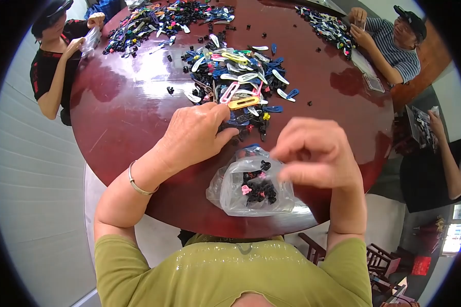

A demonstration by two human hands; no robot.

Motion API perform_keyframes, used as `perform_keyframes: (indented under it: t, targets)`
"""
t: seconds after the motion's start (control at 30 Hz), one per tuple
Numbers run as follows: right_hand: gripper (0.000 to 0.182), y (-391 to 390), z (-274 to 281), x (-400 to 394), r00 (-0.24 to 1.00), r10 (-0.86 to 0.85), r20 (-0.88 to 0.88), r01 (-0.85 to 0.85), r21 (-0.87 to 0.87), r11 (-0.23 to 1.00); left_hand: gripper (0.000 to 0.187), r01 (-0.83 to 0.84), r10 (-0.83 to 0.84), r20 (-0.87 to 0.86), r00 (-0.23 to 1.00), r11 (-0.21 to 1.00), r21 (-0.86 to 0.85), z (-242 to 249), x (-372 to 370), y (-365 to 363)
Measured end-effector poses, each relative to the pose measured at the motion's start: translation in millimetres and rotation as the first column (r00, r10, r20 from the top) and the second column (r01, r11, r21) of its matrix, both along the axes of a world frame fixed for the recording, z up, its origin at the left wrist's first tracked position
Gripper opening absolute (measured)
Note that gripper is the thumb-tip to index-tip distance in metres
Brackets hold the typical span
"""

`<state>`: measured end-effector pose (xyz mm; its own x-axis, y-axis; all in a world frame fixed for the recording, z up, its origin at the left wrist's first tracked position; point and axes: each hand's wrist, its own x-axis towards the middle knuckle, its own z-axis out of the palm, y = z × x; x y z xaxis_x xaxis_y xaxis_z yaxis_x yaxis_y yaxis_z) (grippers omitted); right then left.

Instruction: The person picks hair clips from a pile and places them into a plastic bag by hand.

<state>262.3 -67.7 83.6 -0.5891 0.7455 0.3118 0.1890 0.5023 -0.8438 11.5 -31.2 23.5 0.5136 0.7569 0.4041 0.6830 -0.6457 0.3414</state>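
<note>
A heap of hair clips (241, 77) lies in front of me, with snap clips in white, blue, pink and yellow and small black claw clips. My left hand (197, 130) rests at its near left edge, thumb and index finger apart, fingertips by the clips. Near me stands a clear plastic bag (230, 197), its mouth open, holding black and pink small claw clips (261, 192). My right hand (317, 153) hovers at the bag's right side, blurred, with thumb and fingers apart. One black claw clip (265, 165) shows at the bag's far rim.
The round dark red table (107, 123) carries further clip heaps at the far left (164, 23) and far right (328, 28). People sit at left and right; one on the left handles a plastic bag (91, 41). A clear box (374, 83) lies near the right edge.
</note>
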Motion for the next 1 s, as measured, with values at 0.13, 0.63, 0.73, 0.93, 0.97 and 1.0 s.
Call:
perform_keyframes:
  t: [0.13, 0.63, 0.73, 0.93, 0.97, 1.0]
  targets:
    - [0.012, 31.8, -33.8, 7.3, 0.919, -0.37, 0.138, 0.345, 0.175, 0.922, 0.024, 0.01, -0.01, -0.016, 1.0, 1.0, -0.021, -2.1, 0.2, 1.6]
    - [0.012, 47.4, -62.7, 5.4, 0.891, -0.402, 0.212, 0.401, 0.049, 0.915, 0.016, 0.167, -0.164, -0.123, 0.979, 0.986, 0.019, -9.1, 0.4, 2.8]
    - [0.008, 39.4, -53.6, 5.8, 0.926, -0.372, -0.063, 0.335, -0.321, 0.886, 0.015, 0.144, -0.138, -0.144, 0.98, 0.989, 0.029, -9.1, 0.3, 3.3]
    - [0.02, -2.2, -7.1, 0.3, 0.971, 0.071, -0.227, -0.099, -0.116, 0.988, 0.014, 0.125, -0.116, -0.137, 0.984, 0.991, 0.054, -10.8, 1.7, 5.1]
    - [0.022, -7.6, 0.2, -1.7, 0.972, 0.153, -0.177, -0.168, -0.071, 0.983, 0.014, 0.115, -0.106, -0.141, 0.984, 0.992, 0.059, -14.3, 1.7, 6.5]
    - [0.024, -10.8, 2.3, -4.5, 0.981, 0.17, -0.092, -0.172, -0.012, 0.985, 0.013, 0.111, -0.103, -0.134, 0.986, 0.992, 0.054, -14.9, 1.9, 6.7]
